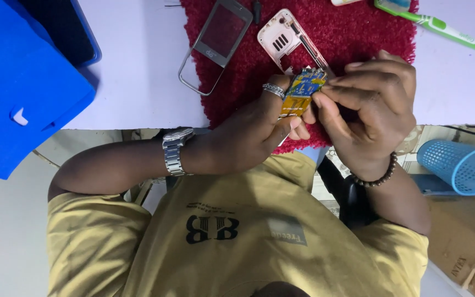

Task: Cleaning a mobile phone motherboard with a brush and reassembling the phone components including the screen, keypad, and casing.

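Observation:
My left hand [251, 129], with a silver ring and a metal wristwatch, grips a small blue and yellow circuit board [302, 89] above a dark red mat [353, 33]. My right hand [372, 104], with a bead bracelet on the wrist, pinches the board's right edge with its fingertips. A pink phone housing [284, 37] lies on the mat just beyond the board. A grey phone front frame with a dark screen [218, 36] lies at the mat's left edge.
A blue case [23, 82] lies on the white table at the left. A green and white toothbrush [432, 23] rests at the top right. A blue mesh basket [460, 165] and cardboard boxes [468, 242] stand on the floor at the right.

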